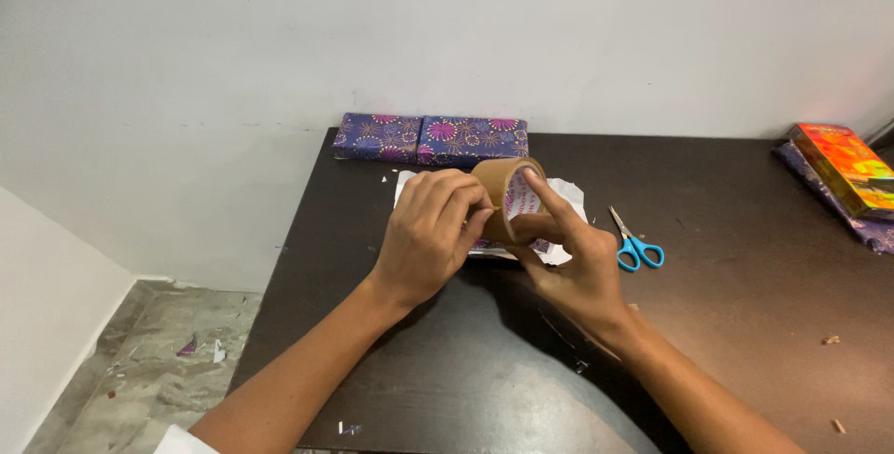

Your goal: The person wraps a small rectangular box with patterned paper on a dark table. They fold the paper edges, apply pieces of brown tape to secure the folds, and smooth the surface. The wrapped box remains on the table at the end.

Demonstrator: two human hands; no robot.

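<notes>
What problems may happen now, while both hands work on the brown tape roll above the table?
1. The left hand picks at the brown tape roll, so the strip may tear unevenly or stick back down.
2. The right hand holds the roll only by fingers through its core; it might slip onto the white paper below.
3. The blue scissors lie close beside the right hand and could be knocked.
</notes>
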